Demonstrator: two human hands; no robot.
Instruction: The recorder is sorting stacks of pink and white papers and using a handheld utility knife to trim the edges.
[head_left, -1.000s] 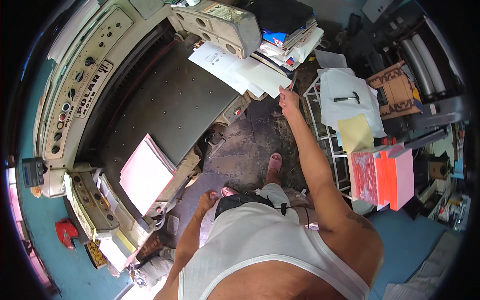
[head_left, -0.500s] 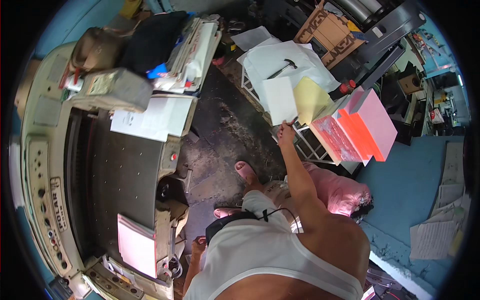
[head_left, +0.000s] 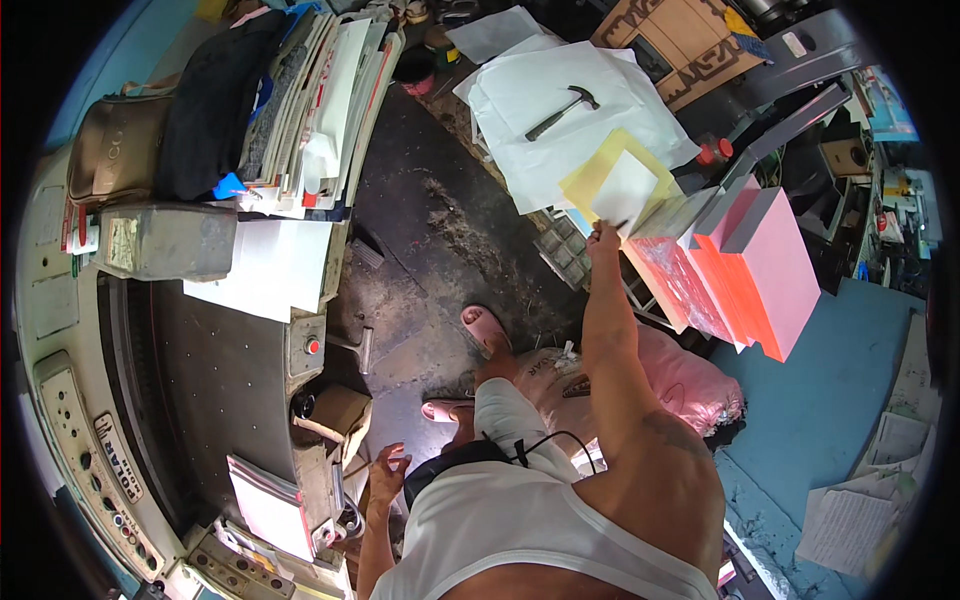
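Note:
My right hand (head_left: 605,237) is stretched out to the far right, its fingers pinched at the near corner of a small white sheet (head_left: 627,192). That sheet overlaps a yellow sheet (head_left: 590,178). A small dark bit shows by the fingertips; what it is I cannot make out. Beside the hand rises a stack of pink and orange paper (head_left: 765,270), partly wrapped in clear plastic. My left hand (head_left: 388,472) hangs low by my waist, fingers apart, holding nothing, near the edge of the cutting machine (head_left: 230,370).
A hammer (head_left: 563,112) lies on large white sheets (head_left: 520,85) beyond my right hand. A small pile of cut paper (head_left: 272,510) rests on the machine bed. Folders and papers (head_left: 330,110) are heaped far left. A pink sack (head_left: 690,380) stands near my right leg.
My right hand has shifted slightly right and away, bringing the white sheet from beside the yellow sheet to over it. My left hand's fingers have spread. The whole view has shifted.

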